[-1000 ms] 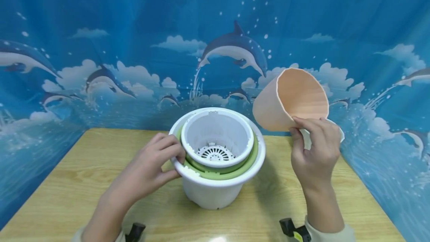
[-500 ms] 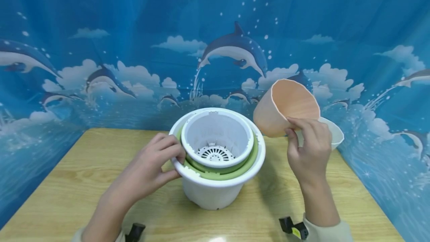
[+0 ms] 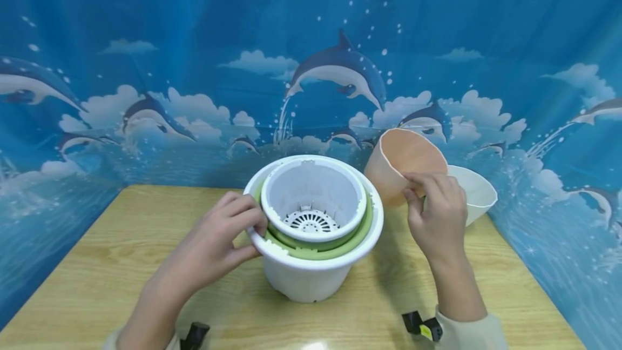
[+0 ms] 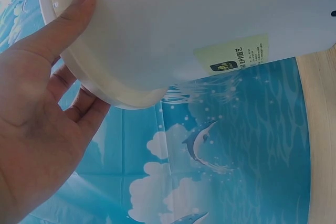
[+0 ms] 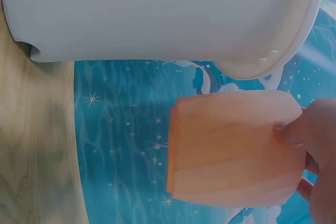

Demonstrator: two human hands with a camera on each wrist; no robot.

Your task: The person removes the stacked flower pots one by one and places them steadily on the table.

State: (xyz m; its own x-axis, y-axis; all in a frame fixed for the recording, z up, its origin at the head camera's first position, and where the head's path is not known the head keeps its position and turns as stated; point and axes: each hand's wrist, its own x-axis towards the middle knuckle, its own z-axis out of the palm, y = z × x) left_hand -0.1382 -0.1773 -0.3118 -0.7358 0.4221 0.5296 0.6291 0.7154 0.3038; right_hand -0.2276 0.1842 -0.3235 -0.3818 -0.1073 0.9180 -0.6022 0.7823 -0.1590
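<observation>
A large white flowerpot [image 3: 306, 280] stands upright on the table, with a green pot [image 3: 323, 253] and a smaller white pot [image 3: 316, 177] with a slotted bottom nested inside. My left hand [image 3: 218, 236] grips its left rim, thumb outside in the left wrist view, where a label [image 4: 233, 56] shows on the wall. My right hand [image 3: 437, 215] pinches the near rim of a peach-coloured flowerpot [image 3: 379, 177], tilted with its mouth facing up and toward me. In the right wrist view this peach pot [image 5: 236, 150] hangs clear of the table, thumb on its outer wall.
A white pot with a faceted rim [image 3: 478, 193] stands at the back right, partly hidden behind my right hand. The wooden table [image 3: 121, 263] ends at a blue dolphin-print curtain [image 3: 218, 139] at the back and sides.
My right hand has moved down and a little left with the peach pot, uncovering more of the faceted white pot. My left hand stays on the large pot's rim.
</observation>
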